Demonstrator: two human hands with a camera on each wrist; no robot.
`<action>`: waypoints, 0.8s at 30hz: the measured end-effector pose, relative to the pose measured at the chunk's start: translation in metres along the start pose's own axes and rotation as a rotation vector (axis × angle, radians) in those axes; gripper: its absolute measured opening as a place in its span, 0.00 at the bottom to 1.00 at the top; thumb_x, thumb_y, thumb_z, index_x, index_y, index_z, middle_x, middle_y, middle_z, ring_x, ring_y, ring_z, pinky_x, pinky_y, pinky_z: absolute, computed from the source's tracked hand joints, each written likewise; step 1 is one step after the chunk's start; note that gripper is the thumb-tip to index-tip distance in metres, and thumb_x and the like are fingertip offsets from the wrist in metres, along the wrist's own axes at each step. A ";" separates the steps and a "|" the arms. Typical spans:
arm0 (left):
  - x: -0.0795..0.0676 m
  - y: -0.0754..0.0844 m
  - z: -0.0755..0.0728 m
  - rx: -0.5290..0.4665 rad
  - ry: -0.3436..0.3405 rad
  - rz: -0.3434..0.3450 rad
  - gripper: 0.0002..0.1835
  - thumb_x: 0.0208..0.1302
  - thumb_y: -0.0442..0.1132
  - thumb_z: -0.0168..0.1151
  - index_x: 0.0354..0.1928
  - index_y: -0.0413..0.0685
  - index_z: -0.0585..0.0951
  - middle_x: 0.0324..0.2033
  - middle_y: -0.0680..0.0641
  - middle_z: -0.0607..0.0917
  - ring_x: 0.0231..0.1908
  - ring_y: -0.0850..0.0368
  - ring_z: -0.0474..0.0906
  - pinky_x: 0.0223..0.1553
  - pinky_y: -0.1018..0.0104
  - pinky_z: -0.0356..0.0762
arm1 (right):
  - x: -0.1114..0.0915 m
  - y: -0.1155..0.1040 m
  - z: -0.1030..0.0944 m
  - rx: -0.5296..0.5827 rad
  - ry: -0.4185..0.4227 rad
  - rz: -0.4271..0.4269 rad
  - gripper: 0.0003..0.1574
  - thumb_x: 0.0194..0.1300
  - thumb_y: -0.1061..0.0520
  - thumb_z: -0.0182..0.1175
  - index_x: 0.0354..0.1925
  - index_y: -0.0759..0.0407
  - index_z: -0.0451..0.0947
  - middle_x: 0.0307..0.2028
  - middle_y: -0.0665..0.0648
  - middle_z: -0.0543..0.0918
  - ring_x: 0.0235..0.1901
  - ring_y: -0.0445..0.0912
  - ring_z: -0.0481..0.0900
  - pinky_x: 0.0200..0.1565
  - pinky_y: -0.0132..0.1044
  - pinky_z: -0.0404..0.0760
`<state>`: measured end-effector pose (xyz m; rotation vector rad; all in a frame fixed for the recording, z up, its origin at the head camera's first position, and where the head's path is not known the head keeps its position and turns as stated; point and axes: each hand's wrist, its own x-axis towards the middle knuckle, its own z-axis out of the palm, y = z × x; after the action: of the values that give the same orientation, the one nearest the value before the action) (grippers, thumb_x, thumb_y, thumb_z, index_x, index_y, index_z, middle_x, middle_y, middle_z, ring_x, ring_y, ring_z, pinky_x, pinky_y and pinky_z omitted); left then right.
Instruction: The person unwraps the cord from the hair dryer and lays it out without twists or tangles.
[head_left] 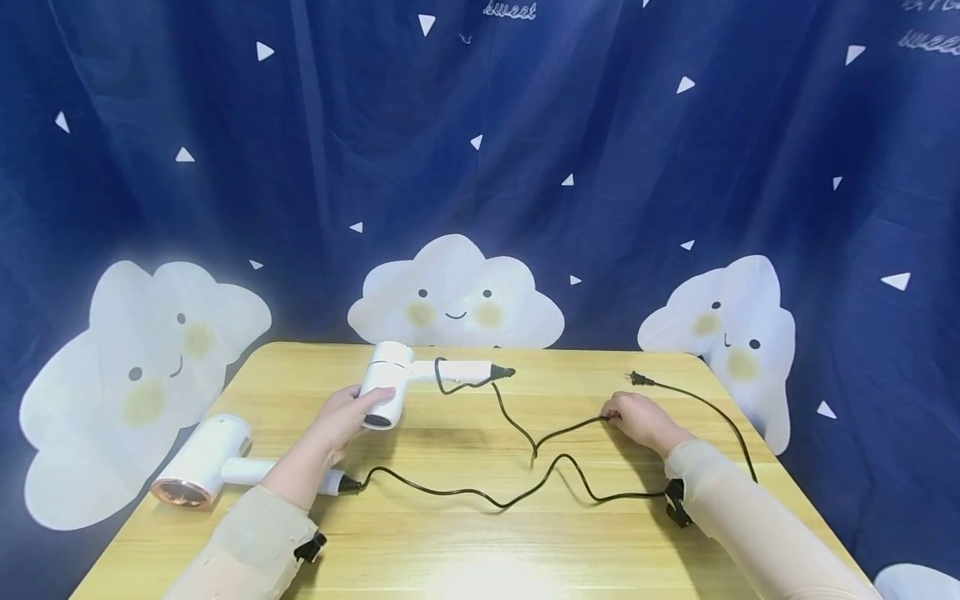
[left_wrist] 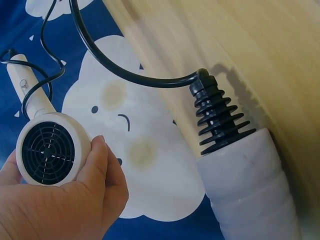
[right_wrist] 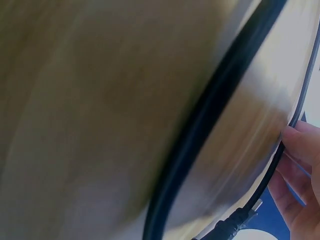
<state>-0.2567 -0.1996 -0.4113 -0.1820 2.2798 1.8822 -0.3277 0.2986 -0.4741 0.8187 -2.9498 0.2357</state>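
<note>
A white hair dryer [head_left: 388, 379] is in my left hand [head_left: 347, 419], fingers and thumb around its barrel. Its dark round grille [left_wrist: 48, 152] faces the left wrist camera, and its handle extends to the right in the head view. Its black cord [head_left: 512, 417] loops around the handle, then runs down and across to my right hand [head_left: 641, 418]. There my right thumb and fingers pinch a black cord [right_wrist: 275, 159]. A second white hair dryer [head_left: 206, 454] lies at the table's left, its handle partly hidden behind my left forearm.
The second dryer's cord [head_left: 465, 492] winds across the wooden table [head_left: 420, 550] towards my right wrist. A black plug [head_left: 639, 379] lies beyond my right hand, its cord curving along the right side. Behind the table hangs a blue curtain [head_left: 525, 192] with clouds.
</note>
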 end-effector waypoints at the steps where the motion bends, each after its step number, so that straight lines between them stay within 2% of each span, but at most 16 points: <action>1: 0.000 0.000 0.000 0.000 -0.001 0.000 0.34 0.67 0.55 0.63 0.63 0.33 0.72 0.50 0.42 0.82 0.46 0.53 0.80 0.58 0.54 0.72 | 0.000 0.000 0.000 -0.001 0.005 -0.005 0.10 0.59 0.69 0.68 0.37 0.57 0.86 0.35 0.52 0.84 0.40 0.52 0.83 0.46 0.48 0.82; 9: 0.000 0.000 0.002 0.003 -0.010 0.005 0.35 0.67 0.56 0.63 0.63 0.33 0.72 0.50 0.42 0.82 0.47 0.52 0.80 0.59 0.53 0.71 | 0.000 -0.005 -0.002 0.009 0.045 -0.017 0.10 0.58 0.68 0.70 0.38 0.58 0.86 0.34 0.51 0.83 0.38 0.50 0.82 0.44 0.46 0.83; 15: 0.000 -0.001 0.004 0.007 -0.005 0.007 0.34 0.67 0.55 0.63 0.62 0.32 0.73 0.49 0.42 0.83 0.44 0.53 0.80 0.54 0.58 0.74 | 0.001 -0.010 -0.005 0.039 0.038 -0.014 0.09 0.59 0.68 0.70 0.39 0.59 0.86 0.35 0.52 0.83 0.37 0.48 0.83 0.43 0.43 0.83; 24: 0.002 -0.003 0.005 -0.003 -0.003 0.008 0.34 0.68 0.53 0.63 0.62 0.31 0.72 0.49 0.41 0.82 0.44 0.54 0.80 0.51 0.62 0.75 | 0.008 -0.025 -0.019 0.193 0.089 -0.018 0.09 0.59 0.68 0.68 0.40 0.65 0.85 0.34 0.55 0.84 0.33 0.47 0.82 0.38 0.41 0.83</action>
<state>-0.2580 -0.1954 -0.4151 -0.1708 2.2795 1.8886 -0.3209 0.2772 -0.4510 0.8314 -2.8672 0.5482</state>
